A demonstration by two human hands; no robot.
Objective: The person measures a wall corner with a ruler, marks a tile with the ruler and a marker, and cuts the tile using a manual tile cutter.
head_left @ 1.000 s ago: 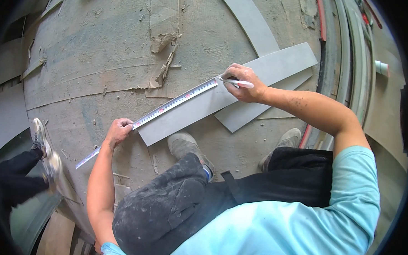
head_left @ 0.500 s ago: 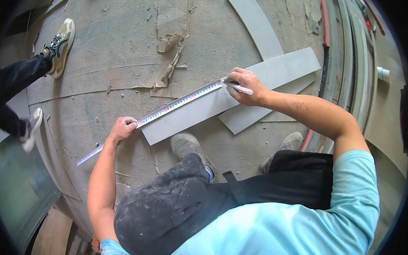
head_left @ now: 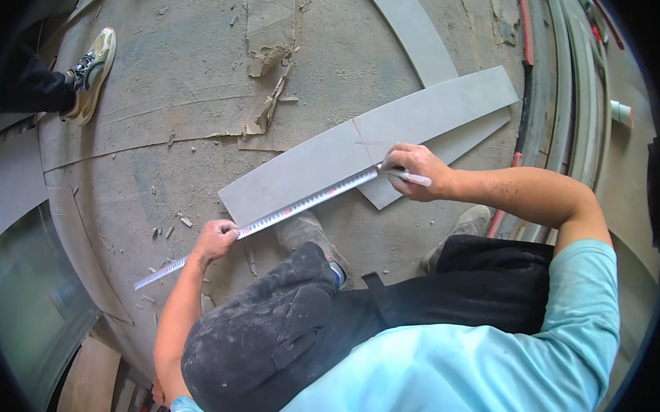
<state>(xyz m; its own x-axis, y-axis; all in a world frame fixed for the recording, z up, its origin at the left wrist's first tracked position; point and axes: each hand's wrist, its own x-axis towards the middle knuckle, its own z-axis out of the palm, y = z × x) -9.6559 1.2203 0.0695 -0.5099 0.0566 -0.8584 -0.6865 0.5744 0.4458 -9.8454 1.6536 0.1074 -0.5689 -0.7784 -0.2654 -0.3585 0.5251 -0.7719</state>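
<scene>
My left hand pinches a long silver measuring strip at the near left corner of a pale grey board. The strip lies along the board's near edge, and its thinner-looking left part reaches past my hand. My right hand is closed round a white pen, its tip at the strip's right end on that edge. A thin reddish line crosses the board just above my right hand. A second grey plank lies underneath, and another points away at the back.
Long rails and strips line the right, with a short white pipe beside them. Torn sheet scraps and debris lie on the dusty floor. Another person's shoe is at top left; panels and a glassy sheet lie left.
Both hands have moved down with the measuring strip, from the board's far edge to its near edge, uncovering the reddish line. The other person's feet have shifted up and leftward.
</scene>
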